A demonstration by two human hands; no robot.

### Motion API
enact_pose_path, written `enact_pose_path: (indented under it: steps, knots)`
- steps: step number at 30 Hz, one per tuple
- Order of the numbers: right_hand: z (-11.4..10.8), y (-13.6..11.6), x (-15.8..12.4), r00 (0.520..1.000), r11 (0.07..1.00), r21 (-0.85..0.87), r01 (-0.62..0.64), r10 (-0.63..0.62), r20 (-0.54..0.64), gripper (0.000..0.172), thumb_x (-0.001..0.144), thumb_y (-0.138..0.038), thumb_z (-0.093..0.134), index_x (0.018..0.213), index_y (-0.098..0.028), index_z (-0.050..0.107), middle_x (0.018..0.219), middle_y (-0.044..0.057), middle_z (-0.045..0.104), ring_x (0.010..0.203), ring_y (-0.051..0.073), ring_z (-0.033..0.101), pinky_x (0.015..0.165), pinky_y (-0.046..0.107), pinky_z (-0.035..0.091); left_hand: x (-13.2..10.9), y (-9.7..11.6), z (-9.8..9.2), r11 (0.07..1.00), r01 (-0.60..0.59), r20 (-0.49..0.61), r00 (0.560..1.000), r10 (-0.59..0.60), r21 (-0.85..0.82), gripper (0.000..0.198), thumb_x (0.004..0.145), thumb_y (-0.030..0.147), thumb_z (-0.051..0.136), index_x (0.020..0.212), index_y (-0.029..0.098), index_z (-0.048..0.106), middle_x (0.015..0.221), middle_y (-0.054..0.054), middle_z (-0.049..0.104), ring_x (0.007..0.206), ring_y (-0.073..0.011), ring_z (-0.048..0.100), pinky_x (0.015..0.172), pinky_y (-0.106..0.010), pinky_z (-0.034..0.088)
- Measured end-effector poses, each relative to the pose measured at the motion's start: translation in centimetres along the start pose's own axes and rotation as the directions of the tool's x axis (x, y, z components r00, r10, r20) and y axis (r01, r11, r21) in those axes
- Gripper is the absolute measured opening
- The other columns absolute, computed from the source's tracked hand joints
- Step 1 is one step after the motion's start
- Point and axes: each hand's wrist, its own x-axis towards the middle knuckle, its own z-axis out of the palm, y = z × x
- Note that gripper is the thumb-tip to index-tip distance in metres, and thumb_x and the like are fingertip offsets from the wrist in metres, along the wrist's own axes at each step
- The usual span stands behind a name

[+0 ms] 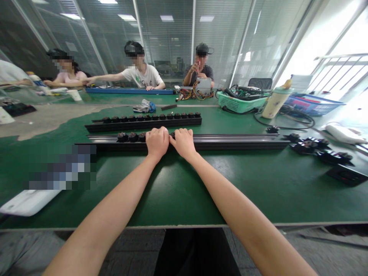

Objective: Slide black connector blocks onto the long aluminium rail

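Observation:
A long black rail point(238, 145) with a shiny inner channel lies across the green table in front of me. Small black round-topped parts point(132, 137) sit in its channel, left of my hands. My left hand point(157, 142) is closed over the rail near its middle, fingers curled across the top. Close beside it, my right hand point(183, 142) also wraps round the rail, its thumb near a dark part point(172, 135) that shows between the hands. Whatever lies under my fingers is hidden. Behind stands a second black rail point(149, 124) with a row of similar parts.
Loose black parts point(309, 145) lie at the right. A green basket point(238, 104) of cables, a cup point(276, 102) and a blue crate point(319, 104) stand behind them. A white-ended device point(31, 201), partly blurred, lies at left. Several people sit across the table.

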Motion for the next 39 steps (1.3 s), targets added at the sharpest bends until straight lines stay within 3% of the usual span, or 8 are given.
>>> enact_pose_path:
  steps: [19,39]
  knots:
    - [0.18,0.18,-0.03,1.000,0.999,0.022,-0.027,0.027,-0.012,0.035,0.104,-0.037,0.048,0.107,-0.010,0.069,0.109,0.017,0.069,0.107,0.030,0.058,0.096,0.042,0.038,0.00,-0.05,0.16,1.000,-0.004,-0.001,1.000,0.004,0.020,0.045,0.105,0.033,0.024,0.094,0.021,0.066,0.092,-0.012,0.071,0.099,-0.0288,0.062,0.088,-0.042,0.037]
    - [-0.25,0.23,-0.20,0.999,0.998,-0.023,0.051,-0.051,-0.010,0.034,0.105,-0.031,0.045,0.108,-0.007,0.069,0.110,0.019,0.068,0.111,0.032,0.056,0.094,0.041,0.042,-0.04,-0.02,0.06,1.000,-0.022,-0.014,1.000,0.023,0.020,0.043,0.104,0.030,0.026,0.094,0.021,0.066,0.093,-0.011,0.073,0.099,-0.0288,0.063,0.087,-0.042,0.036]
